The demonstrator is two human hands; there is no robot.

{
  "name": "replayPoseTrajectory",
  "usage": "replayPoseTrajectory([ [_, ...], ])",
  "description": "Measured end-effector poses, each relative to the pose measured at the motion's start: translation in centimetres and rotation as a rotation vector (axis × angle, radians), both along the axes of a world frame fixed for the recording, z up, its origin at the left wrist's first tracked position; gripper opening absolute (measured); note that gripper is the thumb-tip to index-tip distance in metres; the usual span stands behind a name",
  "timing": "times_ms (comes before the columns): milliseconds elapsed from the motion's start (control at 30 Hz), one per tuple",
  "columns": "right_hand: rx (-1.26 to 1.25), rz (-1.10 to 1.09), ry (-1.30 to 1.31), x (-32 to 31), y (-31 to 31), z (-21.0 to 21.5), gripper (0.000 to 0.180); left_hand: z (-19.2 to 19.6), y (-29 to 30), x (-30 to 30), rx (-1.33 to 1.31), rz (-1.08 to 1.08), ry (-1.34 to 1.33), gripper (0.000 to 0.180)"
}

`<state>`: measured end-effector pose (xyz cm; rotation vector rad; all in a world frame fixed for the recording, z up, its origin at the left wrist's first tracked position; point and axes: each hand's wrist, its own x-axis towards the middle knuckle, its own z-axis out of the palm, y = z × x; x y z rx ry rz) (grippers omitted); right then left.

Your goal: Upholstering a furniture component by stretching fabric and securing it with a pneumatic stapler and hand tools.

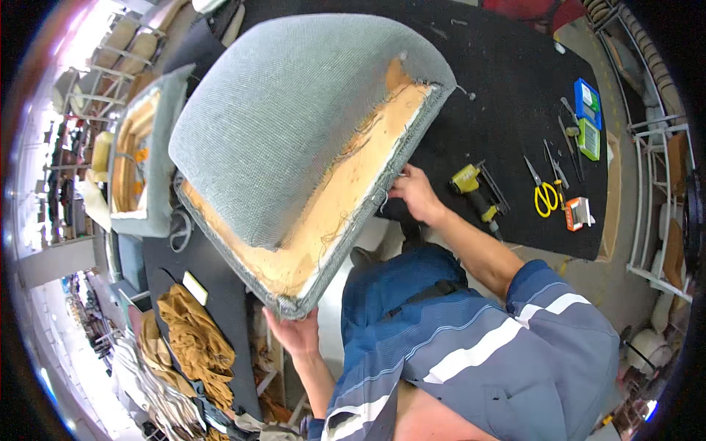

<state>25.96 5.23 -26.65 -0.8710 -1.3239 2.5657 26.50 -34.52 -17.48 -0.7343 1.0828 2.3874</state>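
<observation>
A large grey-green upholstered seat [283, 103] tilts up in front of me over the black-topped table. Along its near edges the bare wooden board [323, 250] shows, with loose threads and frayed fabric at the border. My left hand [296, 334] grips the seat's lowest corner from below, its fingers partly hidden behind it. My right hand [418, 195] is closed on the fabric edge at the seat's right side, fingertips curled against the rim. A yellow and black staple gun [471, 184] lies on the table just right of my right hand.
At the table's right lie yellow-handled scissors [544, 197], an orange and white box [579, 214], a blue case [588, 103] and a green case [589, 140]. Another upholstered frame [169, 132] stands at left. Brown cloth [195, 342] is heaped lower left; white racks [647, 272] stand at right.
</observation>
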Motion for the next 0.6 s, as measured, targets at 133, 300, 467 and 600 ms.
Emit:
replayPoseTrajectory([
  [133,-0.087,-0.036,0.205,-1.1,0.3,6.0,0.048,6.8,0.9,-2.0,-0.068,-0.050,0.147,0.079],
  [300,-0.061,0.033,0.567,-5.7,0.4,15.8,0.070,12.2,1.0,-5.5,-0.323,-0.124,0.658,0.065],
  [467,0.208,0.152,0.710,-14.5,-0.5,19.0,0.083,13.1,2.6,-12.2,-0.634,0.058,0.703,0.051],
  [600,0.551,0.014,0.774,-20.5,-3.3,22.8,0.089,16.9,0.5,-17.1,-0.771,0.190,0.714,0.050],
])
